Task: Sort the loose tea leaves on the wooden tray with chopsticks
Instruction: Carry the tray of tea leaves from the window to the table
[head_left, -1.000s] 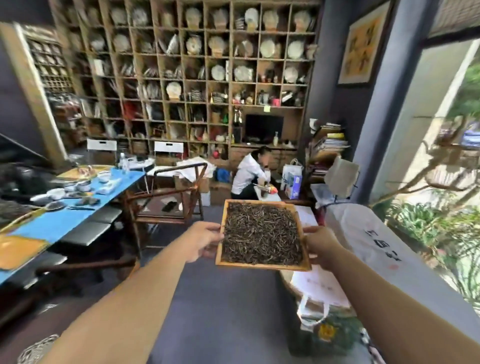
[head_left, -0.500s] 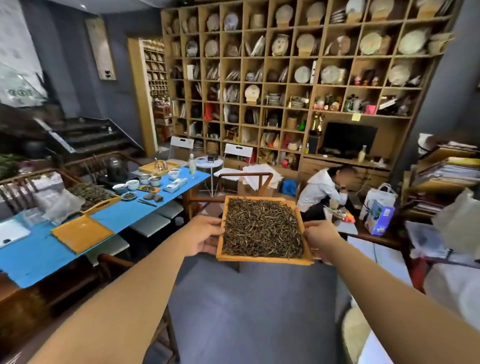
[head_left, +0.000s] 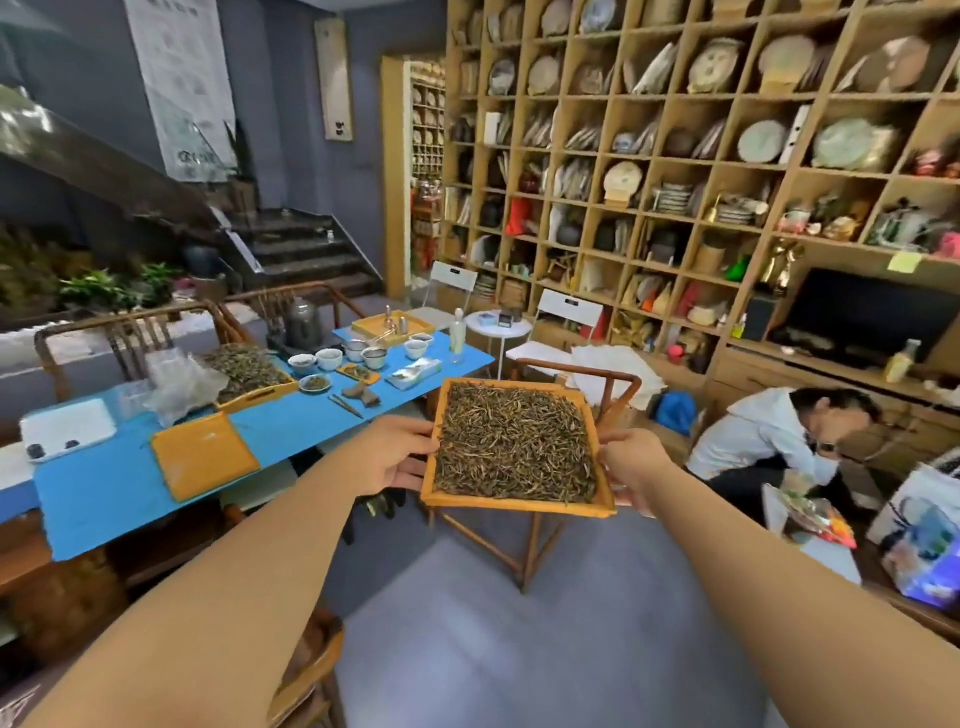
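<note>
Blue cloth covers the long surface (head_left: 119, 488) at left, where chopsticks (head_left: 345, 406) lie near small cups. Left hand (head_left: 387, 457) grips the left rim of the wooden tray (head_left: 514, 503), held in the air, full of tea leaves (head_left: 514, 447); right hand (head_left: 631, 467) grips its right rim.

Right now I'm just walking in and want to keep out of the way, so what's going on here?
A person is carrying a wooden tray of loose tea leaves, left hand and right hand gripping opposite sides. It is held in the air near the blue table. Chopsticks lie on that table; sorting hasn't started.
</note>
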